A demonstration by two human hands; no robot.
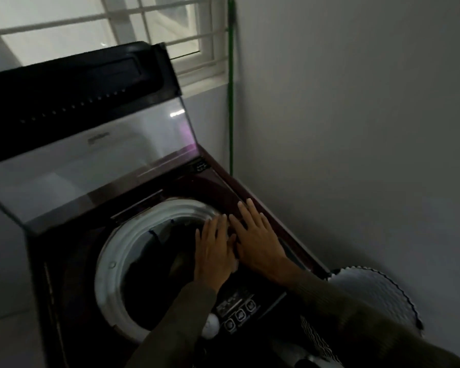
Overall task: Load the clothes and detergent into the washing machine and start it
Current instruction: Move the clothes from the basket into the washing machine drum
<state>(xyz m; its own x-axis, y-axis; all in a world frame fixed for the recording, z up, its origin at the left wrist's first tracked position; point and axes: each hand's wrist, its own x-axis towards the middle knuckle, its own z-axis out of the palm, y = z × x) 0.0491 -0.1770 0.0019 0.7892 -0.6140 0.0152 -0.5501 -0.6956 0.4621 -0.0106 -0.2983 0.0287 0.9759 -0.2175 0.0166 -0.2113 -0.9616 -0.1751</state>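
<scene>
A dark maroon top-loading washing machine (pixel 72 261) stands with its glass lid (pixel 91 160) raised. Dark clothes (pixel 154 264) lie inside the drum, within the white ring (pixel 109 264). My left hand (pixel 213 251) lies flat with fingers spread over the drum's right rim. My right hand (pixel 255 235) lies flat beside it on the machine's top deck, fingers spread, touching the left one. Neither hand holds anything. The control panel (pixel 239 309) with three round buttons is near my left sleeve. No detergent is in view.
A white basket with a scalloped rim (pixel 377 293) stands at the machine's right, against the grey wall (pixel 356 128). A green pole (pixel 231 88) leans in the corner by the barred window (pixel 144 30). A small white round thing (pixel 210 328) sits by the panel.
</scene>
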